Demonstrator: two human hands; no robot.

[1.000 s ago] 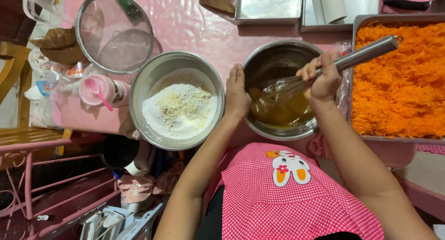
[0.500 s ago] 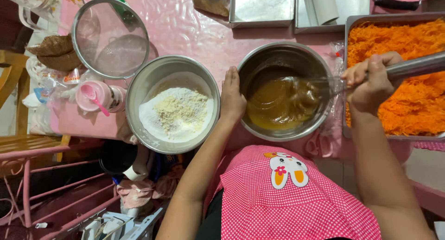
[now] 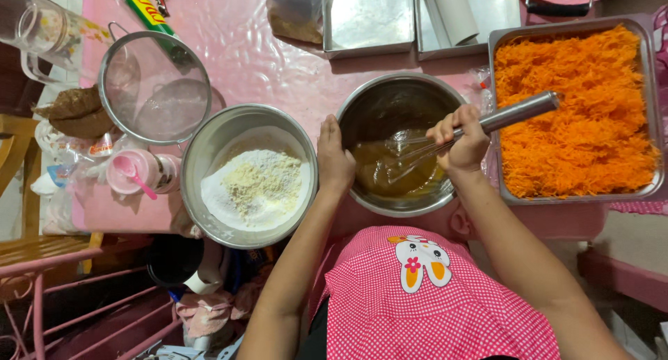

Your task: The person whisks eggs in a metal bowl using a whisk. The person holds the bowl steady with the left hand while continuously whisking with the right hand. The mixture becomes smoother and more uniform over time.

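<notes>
A steel mixing bowl [image 3: 390, 99] with brown batter [image 3: 379, 172] stands in front of me on the pink table. My right hand [image 3: 459, 143] grips a metal whisk [image 3: 511, 114] whose wires dip into the batter. My left hand [image 3: 334, 162] lies flat against the bowl's left rim, fingers together, steadying it. Left of that hand stands a second steel bowl [image 3: 209, 141] holding white and pale yellow flour [image 3: 256, 186].
A steel tray of shredded orange strands [image 3: 574, 109] sits right of the batter bowl. A round mesh sieve [image 3: 154, 89], a pink cup with a spoon [image 3: 132, 172], a clear jug [image 3: 35, 26] and empty baking tins [image 3: 369, 16] lie around. Pink chair rails [image 3: 83, 290] are at lower left.
My right hand swung the whisk out to the bowl's right side and has come back over the batter. My left hand stays on the rim. The view has shifted slightly.
</notes>
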